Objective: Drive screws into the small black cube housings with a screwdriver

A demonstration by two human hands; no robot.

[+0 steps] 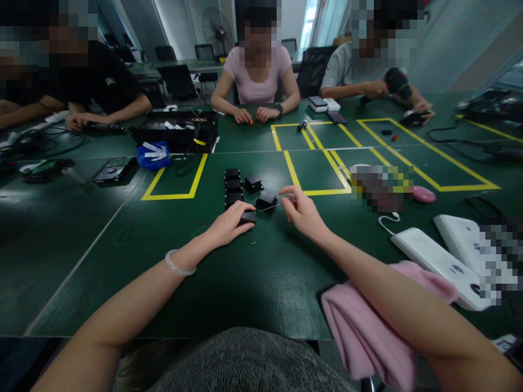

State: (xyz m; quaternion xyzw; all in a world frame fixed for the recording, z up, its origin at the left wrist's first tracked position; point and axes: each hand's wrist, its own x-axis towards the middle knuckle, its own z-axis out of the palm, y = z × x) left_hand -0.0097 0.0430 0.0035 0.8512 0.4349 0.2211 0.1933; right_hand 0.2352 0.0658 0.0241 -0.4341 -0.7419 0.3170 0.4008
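Left hand (231, 222), half-curled over a black box (249, 217) at the near end of the box row (233, 185), grips a probably light, stiff piece best held by its sides; right hand (304, 212), right of that row, pinches a thin-shafted tool (270, 207).

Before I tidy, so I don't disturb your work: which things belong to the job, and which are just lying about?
Apparently in use:
black box in the left hand
thin tool in the right hand
row of black boxes

Probably just lying about:
pink cloth
blue bundle
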